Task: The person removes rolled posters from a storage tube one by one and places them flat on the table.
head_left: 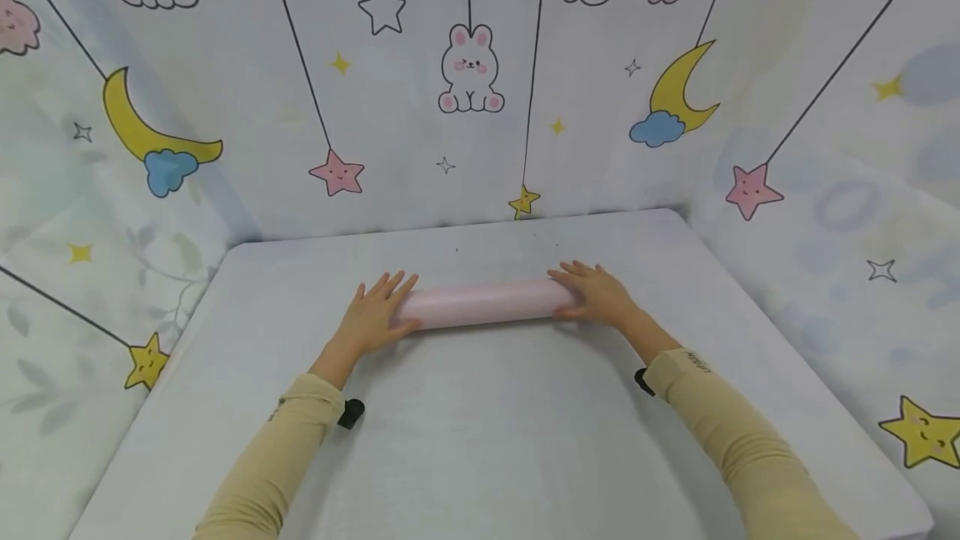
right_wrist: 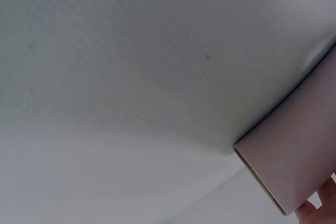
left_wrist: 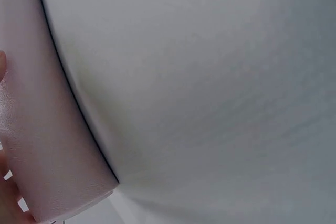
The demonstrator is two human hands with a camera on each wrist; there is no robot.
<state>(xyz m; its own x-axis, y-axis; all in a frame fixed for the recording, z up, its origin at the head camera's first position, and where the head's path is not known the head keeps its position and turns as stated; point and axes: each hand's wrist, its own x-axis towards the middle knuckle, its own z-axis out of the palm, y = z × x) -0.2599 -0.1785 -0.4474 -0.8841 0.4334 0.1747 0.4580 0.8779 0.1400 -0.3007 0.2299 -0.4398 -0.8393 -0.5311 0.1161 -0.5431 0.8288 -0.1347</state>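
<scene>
A pale pink roll point(head_left: 487, 303), shaped like a rolled-up mat or sheet, lies crosswise on the white table point(head_left: 495, 432). At its left end rests my left hand point(head_left: 375, 317), fingers spread and straight, thumb along the near side. My right hand point(head_left: 596, 294) lies over the opposite end, its fingers stretched toward the far side and the thumb on the near side. In the left wrist view the pink roll point(left_wrist: 42, 129) shows a smooth surface with a few fingertips at the left edge. The right wrist view shows the roll's end point(right_wrist: 260, 182) as a thin edge.
Around the table hangs a white backdrop point(head_left: 420, 123) printed with bunnies, moons and stars, meeting the table's far edge. Both forearms wear beige sleeves point(head_left: 277, 440), with a black device point(head_left: 351, 413) at the left wrist.
</scene>
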